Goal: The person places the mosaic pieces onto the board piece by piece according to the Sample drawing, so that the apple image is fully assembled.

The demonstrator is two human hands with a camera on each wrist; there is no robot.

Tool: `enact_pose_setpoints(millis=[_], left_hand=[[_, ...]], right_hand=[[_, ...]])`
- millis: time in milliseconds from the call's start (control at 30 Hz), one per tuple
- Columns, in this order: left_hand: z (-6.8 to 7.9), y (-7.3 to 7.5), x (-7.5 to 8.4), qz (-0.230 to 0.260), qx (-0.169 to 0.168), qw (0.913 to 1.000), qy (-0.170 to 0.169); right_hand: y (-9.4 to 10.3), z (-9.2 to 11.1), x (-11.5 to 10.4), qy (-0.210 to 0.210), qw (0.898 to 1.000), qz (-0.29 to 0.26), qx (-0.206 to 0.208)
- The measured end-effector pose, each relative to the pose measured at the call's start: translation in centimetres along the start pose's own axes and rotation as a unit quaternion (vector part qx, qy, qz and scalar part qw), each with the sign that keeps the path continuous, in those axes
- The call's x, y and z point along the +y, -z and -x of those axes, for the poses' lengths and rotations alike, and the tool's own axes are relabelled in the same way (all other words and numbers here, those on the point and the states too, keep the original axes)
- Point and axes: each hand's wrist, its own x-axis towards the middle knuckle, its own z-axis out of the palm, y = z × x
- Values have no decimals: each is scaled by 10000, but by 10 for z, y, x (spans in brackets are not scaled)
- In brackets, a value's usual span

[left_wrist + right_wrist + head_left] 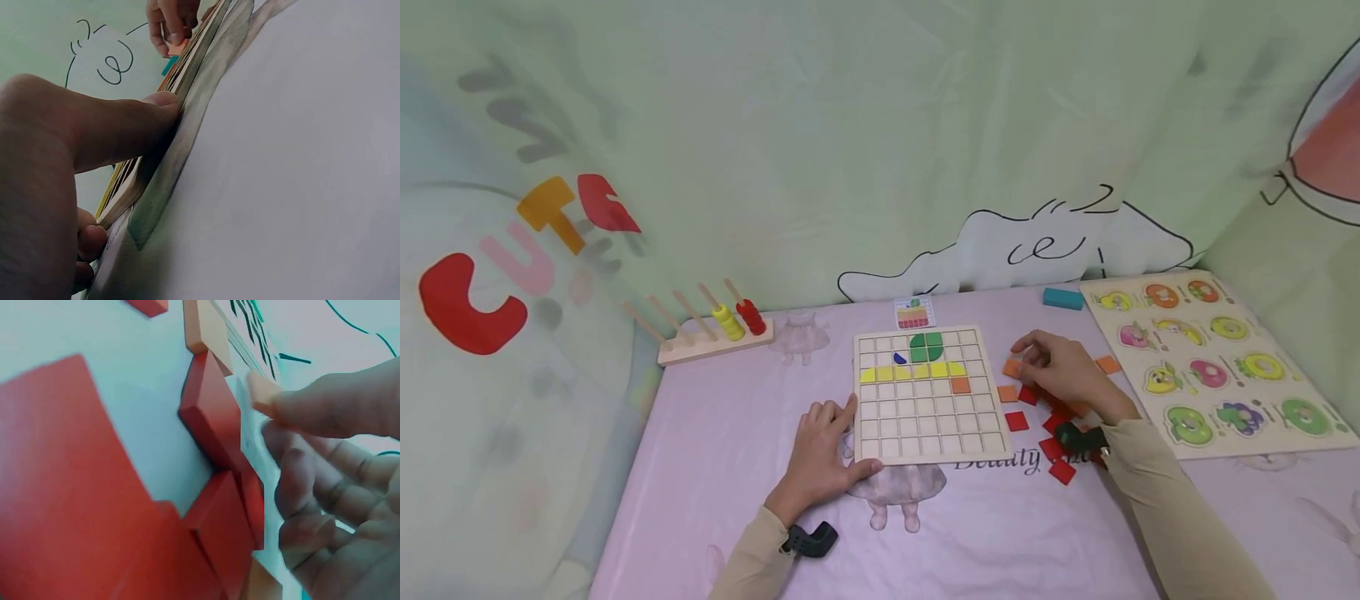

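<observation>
Head view: the right hand (1063, 371) pinches an orange square (1012, 367) between thumb and finger, just off the right edge of the grid board (911, 429); whether that square touches the desk (970, 542) I cannot tell. The left hand (820, 446) has its thumb on the board's near edge and a finger against its left edge, spread around the corner without curling over it.

Filling looks partly done. Ahead of the left fingers, the green pieces (926, 347), blue piece (900, 358) and yellow row (913, 372) are in place, with one orange tile (961, 385) under the row's right end. The cells left of and below that tile are bare; red squares (1062, 472) lie loose below the right fingers.

Between the two hands the bare cells offer open room; right of the right fingers, the fruit board (1172, 354) limits sideways movement.
</observation>
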Motion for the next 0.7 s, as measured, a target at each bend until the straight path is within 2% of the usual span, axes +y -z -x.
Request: enact_pose_setpoints(millis=[300, 500, 700], left_hand=[[-1, 0, 1, 16, -16, 10000, 18], [-1, -1, -1, 47, -6, 10000, 3], [0, -1, -1, 68, -16, 10000, 8]], right_hand=[[-1, 6, 4, -16, 9945, -1024, 210], [-14, 10, 4, 151, 9841, -1642, 667], [-30, 10, -2, 377, 9759, -2042, 665]])
